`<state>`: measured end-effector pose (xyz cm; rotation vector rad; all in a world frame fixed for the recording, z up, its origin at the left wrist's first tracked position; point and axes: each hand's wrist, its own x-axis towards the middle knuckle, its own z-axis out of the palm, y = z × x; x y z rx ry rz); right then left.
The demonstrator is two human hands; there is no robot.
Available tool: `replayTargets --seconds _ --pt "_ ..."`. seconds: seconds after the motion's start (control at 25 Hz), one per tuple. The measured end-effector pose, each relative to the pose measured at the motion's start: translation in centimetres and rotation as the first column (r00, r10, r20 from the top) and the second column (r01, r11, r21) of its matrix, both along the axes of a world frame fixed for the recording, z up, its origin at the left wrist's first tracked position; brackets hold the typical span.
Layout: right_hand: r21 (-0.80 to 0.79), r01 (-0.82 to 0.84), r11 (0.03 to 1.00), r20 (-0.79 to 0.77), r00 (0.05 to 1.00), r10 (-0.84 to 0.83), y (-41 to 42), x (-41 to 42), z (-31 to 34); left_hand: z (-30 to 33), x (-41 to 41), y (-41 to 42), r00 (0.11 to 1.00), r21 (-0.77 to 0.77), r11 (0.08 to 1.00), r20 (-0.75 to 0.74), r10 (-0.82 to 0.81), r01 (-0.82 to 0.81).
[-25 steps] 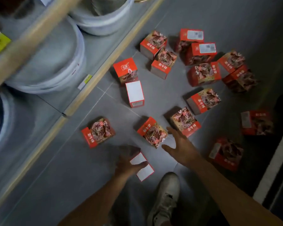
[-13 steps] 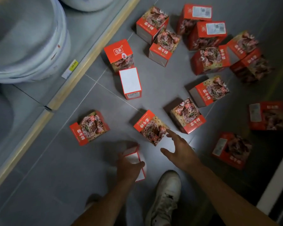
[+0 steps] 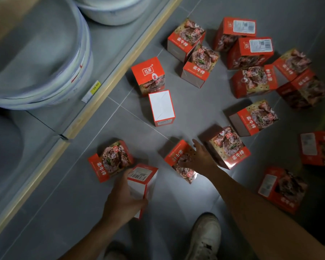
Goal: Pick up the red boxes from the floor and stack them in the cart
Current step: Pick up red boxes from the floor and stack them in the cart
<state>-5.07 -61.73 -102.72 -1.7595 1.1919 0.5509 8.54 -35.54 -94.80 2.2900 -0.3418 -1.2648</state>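
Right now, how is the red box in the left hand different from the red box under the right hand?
The red box with the barcode label is gripped by the left hand and tilted; the red box with the meat picture lies on the grey tiled floor, with the right hand only spread over it. The first shows white sides, the second its picture. Both are red cartons.

A low shelf (image 3: 51, 113) with a pale wooden front edge (image 3: 120, 72) runs along the left. White round tubs (image 3: 45, 59) sit stacked on it, a small yellow price tag (image 3: 94, 89) just beside them. Grey floor tiles (image 3: 73, 212) spread below, and a scuffed white sneaker (image 3: 204, 239) stands near the bottom edge.
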Motion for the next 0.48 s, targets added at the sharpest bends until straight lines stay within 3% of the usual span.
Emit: replayTargets --seconds 0.16,0.36,0.48 --pt "-0.063 -0.083 0.995 -0.048 0.996 0.08 1.2 0.5 -3.3 -1.3 0.1 1.3 0.999 -0.042 0.998 -0.013 0.045 -0.045" --pt "-0.068 0.117 0.991 -0.049 0.992 -0.12 3.1 -0.1 -3.2 -0.4 -0.5 2.9 0.996 -0.053 0.994 0.001 0.093 -0.093" --pt "-0.099 0.157 0.983 -0.01 0.987 -0.159 5.0 -0.7 -1.7 1.5 -0.1 3.1 0.996 -0.035 0.996 0.017 0.087 -0.086"
